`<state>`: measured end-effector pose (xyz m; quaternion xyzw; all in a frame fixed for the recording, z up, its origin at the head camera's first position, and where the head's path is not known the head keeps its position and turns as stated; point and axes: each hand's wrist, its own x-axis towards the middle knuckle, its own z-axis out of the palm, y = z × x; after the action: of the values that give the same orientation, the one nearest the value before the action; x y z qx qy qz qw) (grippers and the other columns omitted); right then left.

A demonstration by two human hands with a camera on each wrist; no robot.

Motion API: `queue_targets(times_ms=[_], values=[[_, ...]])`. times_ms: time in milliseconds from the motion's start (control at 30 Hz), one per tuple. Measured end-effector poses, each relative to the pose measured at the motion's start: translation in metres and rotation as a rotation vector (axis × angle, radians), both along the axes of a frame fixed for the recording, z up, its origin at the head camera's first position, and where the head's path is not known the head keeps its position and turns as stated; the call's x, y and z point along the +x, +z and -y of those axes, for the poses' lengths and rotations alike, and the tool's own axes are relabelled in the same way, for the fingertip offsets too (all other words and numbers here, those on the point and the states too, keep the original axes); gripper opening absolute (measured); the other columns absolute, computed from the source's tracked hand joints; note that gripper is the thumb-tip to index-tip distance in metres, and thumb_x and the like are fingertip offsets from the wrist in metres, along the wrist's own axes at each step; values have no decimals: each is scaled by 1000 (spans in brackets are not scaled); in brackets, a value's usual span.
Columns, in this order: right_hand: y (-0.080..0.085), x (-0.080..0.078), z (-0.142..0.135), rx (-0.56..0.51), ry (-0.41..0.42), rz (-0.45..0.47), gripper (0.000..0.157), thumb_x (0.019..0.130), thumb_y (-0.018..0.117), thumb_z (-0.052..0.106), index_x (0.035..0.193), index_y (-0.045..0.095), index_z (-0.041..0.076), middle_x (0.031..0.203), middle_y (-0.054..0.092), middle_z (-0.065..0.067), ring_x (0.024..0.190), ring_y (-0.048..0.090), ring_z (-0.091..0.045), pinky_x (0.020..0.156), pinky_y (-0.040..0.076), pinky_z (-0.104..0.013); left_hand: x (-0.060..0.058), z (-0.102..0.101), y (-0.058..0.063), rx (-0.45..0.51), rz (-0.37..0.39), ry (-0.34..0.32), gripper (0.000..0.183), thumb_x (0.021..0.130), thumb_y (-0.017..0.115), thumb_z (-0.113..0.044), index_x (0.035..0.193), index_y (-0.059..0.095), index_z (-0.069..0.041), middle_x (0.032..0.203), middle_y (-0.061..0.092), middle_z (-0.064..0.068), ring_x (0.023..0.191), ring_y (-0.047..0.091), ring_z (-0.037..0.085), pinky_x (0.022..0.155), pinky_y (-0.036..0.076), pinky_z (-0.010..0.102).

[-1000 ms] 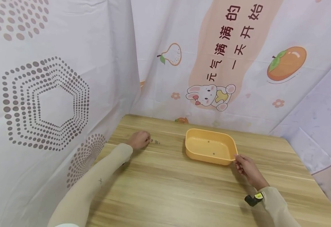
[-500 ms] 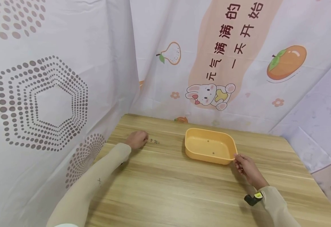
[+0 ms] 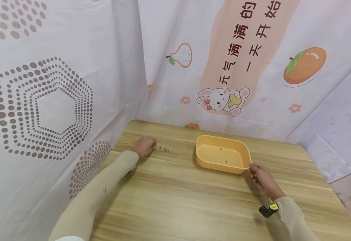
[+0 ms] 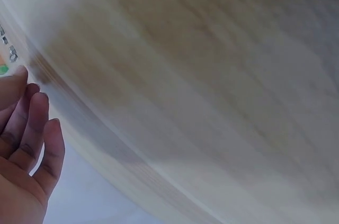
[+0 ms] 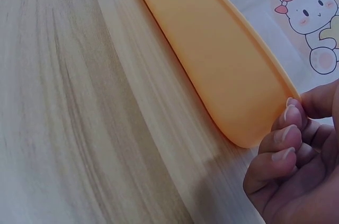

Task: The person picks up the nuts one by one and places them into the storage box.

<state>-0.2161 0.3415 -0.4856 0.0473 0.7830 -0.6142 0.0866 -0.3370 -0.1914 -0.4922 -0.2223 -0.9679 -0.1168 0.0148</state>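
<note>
In the head view, my left hand is low over the wooden table, just left of a small cluster of dark metal pieces. The left wrist view shows some of these shiny metal pieces beyond the thumb. There, the left thumb and index fingertips come close together, with the other fingers loosely bent; whether anything tiny is between them is hidden. My right hand pinches the near right corner rim of a yellow plastic tray. Two small dark pieces lie apart on its floor.
The wood-grain table reaches back to a printed curtain. Another white curtain hangs close along the left side, near the left arm. A black wrist device sits at the right cuff.
My left hand has drawn back slightly left, away from the metal pieces. The right hand keeps its hold on the tray, which stays in place; the head view has shifted a little.
</note>
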Motion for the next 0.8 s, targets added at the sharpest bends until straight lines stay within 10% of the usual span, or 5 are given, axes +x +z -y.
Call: queue_targets(times_ms=[800], values=[[-1,-2,-2,-7,6,4,40,110,47,38,92,56,4,71,49,3,57,44,-8,51,41,-23,-4,-21,-1,29,39,-43,13,97,74,-19,86,70,-12,83,68,-3,74,59,11,71,54,33]])
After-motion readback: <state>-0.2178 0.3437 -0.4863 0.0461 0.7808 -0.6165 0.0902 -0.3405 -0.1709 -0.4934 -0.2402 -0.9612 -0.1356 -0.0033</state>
